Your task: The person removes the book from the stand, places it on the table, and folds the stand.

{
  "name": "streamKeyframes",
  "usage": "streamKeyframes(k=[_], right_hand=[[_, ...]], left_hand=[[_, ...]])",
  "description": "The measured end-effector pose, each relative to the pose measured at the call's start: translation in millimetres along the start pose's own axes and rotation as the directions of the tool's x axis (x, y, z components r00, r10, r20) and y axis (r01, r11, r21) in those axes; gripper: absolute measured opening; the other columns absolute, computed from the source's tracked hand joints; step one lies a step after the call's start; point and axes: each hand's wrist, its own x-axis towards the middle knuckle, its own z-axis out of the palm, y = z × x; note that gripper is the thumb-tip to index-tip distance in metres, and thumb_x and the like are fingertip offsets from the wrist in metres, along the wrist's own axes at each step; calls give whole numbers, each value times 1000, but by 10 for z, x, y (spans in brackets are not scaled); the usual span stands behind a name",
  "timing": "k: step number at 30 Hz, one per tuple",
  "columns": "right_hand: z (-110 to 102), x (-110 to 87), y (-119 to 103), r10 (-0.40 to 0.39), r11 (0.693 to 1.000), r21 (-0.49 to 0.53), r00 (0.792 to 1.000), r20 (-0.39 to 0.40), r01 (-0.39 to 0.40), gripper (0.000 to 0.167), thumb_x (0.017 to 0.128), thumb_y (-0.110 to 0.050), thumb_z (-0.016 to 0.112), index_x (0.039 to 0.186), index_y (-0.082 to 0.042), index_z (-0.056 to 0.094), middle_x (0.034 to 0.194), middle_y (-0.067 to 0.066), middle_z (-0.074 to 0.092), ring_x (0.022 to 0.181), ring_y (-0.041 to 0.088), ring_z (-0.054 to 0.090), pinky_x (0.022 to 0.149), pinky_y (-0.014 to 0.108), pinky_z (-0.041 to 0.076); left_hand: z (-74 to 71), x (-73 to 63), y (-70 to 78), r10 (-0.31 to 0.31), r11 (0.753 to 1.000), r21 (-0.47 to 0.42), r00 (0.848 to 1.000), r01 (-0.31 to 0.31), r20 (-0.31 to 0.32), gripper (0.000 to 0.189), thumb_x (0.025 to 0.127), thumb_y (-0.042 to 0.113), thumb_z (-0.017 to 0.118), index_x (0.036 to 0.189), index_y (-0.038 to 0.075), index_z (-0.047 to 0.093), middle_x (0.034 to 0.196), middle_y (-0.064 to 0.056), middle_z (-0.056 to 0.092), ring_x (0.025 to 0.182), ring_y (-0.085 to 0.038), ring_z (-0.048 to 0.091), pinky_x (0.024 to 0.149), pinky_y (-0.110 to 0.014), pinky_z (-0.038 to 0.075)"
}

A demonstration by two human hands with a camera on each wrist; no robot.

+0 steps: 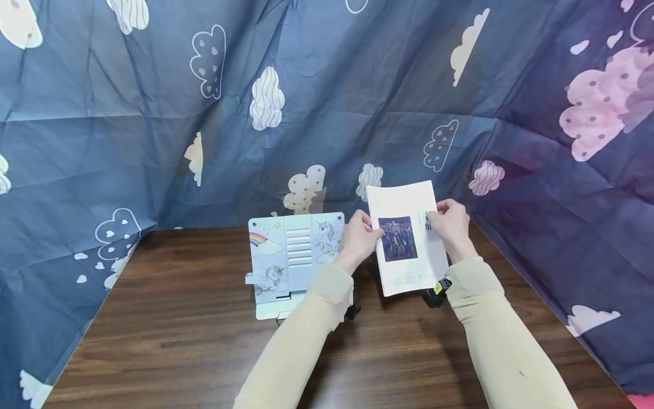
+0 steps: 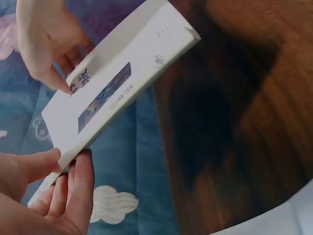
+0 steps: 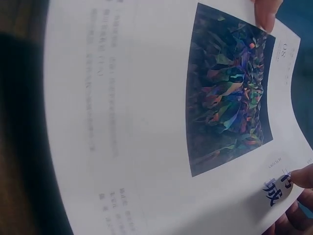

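Note:
A white-covered paperback book [image 1: 401, 275] is held up over the right part of the table, its dark, colourful cover picture [image 3: 230, 93] facing me. My left hand [image 1: 356, 241] pinches the book's left edge, thumb on the cover and fingers behind, as the left wrist view shows. On the opposite edge, my right hand [image 1: 452, 227] grips it with the thumb over dark printed characters [image 3: 274, 193]. In the right wrist view the cover bows slightly. Left of my left hand stands a pale book stand [image 1: 276, 255] with unicorns and a rainbow, partly hidden by my left sleeve.
The brown wooden table [image 1: 179, 318] lies under both forearms. A dark blue cloth [image 1: 317, 113] with cloud prints hangs behind the table and along its right side. A small clip [image 1: 252, 278] juts from the stand's left edge.

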Motion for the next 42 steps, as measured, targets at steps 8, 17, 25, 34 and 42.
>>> streamKeyframes(k=[8,17,25,34,42], right_hand=[[18,16,272,46,998,-45,999,24,-45,33,91,-12,53,119,5,58,101,16,54,98,31,48,72,37,42],[33,-10,464,64,995,-73,998,21,-63,32,90,-10,55,118,6,59,103,18,58,103,34,48,75,40,43],[49,-33,651,84,991,-112,993,85,-75,31,88,-11,54,114,6,61,100,21,59,106,39,45,80,46,43],[57,-59,833,90,977,-208,972,217,-44,29,87,-13,55,108,7,61,90,20,63,82,32,59,63,37,48],[91,-79,965,136,971,-229,953,270,-74,31,88,-12,57,111,9,57,93,22,60,84,32,59,66,37,49]], left_hand=[[211,-130,-93,-32,999,42,999,30,40,25,88,19,75,93,10,51,76,3,56,65,-14,53,58,-26,41],[384,-206,-215,-81,996,34,995,79,66,26,89,20,74,91,10,49,74,5,56,65,-12,53,58,-26,42],[515,-310,-324,-109,993,-18,986,113,129,22,93,13,68,101,4,50,72,-2,56,55,-21,66,49,-25,48],[685,-366,-431,-221,973,104,962,206,161,49,95,17,66,134,-4,43,95,-23,65,48,-20,65,43,-25,50],[711,-364,-515,-249,959,179,954,219,168,56,96,18,64,141,-5,39,105,-26,65,40,-14,60,46,-25,51]])
